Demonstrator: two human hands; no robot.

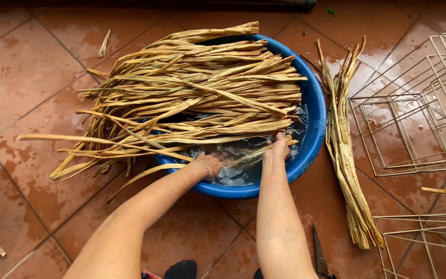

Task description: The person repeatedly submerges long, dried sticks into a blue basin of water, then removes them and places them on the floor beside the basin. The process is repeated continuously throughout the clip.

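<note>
A floor (21,77) of big red-brown tiles is seen all over the frame, and it looks wet and shiny in many spots. In the middle of the frame a round blue tub (313,111) is set on the floor, with water (243,173) seen in its lower part. A big pile of long dry yellow strips (192,88) is laid across the tub, and many of the ends stick out over the rim to the left. At the right edge of the frame some thin wire frames (414,129) are laid on the tiles, and more of them are seen in the lower right corner. Just to the right of the tub a smaller bundle of the same strips (343,155) is laid on the floor, well apart from the hands. Two bare arms are stretched up from the bottom of the frame into the tub. The left hand (213,163) is dipped in the water at the near side of the tub, under the pile, and a thin bracelet (205,166) is worn on its wrist; how its fingers are set cannot be told. The right hand (280,145) is closed around a few wet strips at the lower right edge of the pile. A pair of scissors (319,256) is seen on the tiles at the bottom, just right of the right arm. One small loose strip (104,43) is left at the upper left.
</note>
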